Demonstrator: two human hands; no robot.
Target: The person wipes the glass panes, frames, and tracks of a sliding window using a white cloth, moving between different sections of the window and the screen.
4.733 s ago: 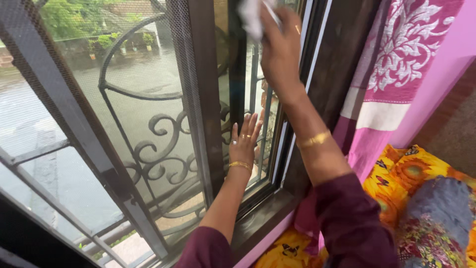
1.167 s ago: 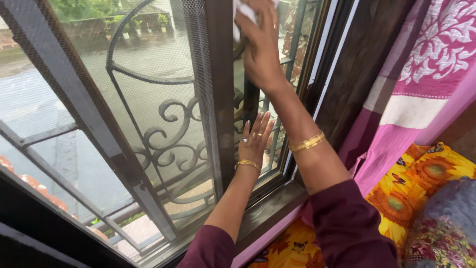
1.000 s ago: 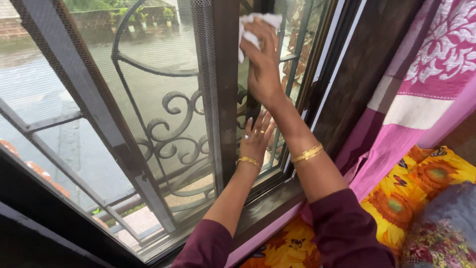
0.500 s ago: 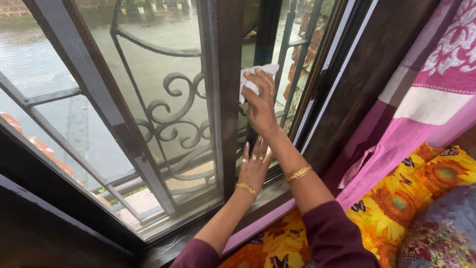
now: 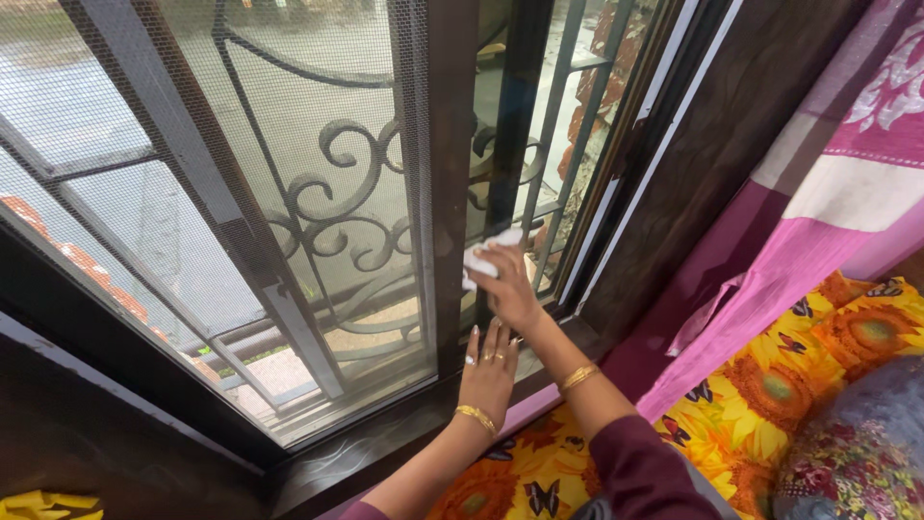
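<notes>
Right hand [image 5: 508, 289], fingers closed on one white cloth [image 5: 481, 260], has dropped from the top of the glass pane [image 5: 525, 144] to near its bottom edge; the downward wipe looks nearly complete. Left hand [image 5: 488, 371] lies open and flat by the window sill [image 5: 385, 438]. Count: two hands, one cloth, two gold bangles.

White cloth [image 5: 486, 258] mostly hidden under right hand [image 5: 510, 289]; only edges show. Left hand [image 5: 489, 371] palm side unseen, pressed to the dark window frame [image 5: 452, 193]. Both arms cut off by bottom edge. Pink curtain [image 5: 818, 202] cut at right/top. Scene past mesh screen [image 5: 241, 144] blurry, can't tell details.
</notes>
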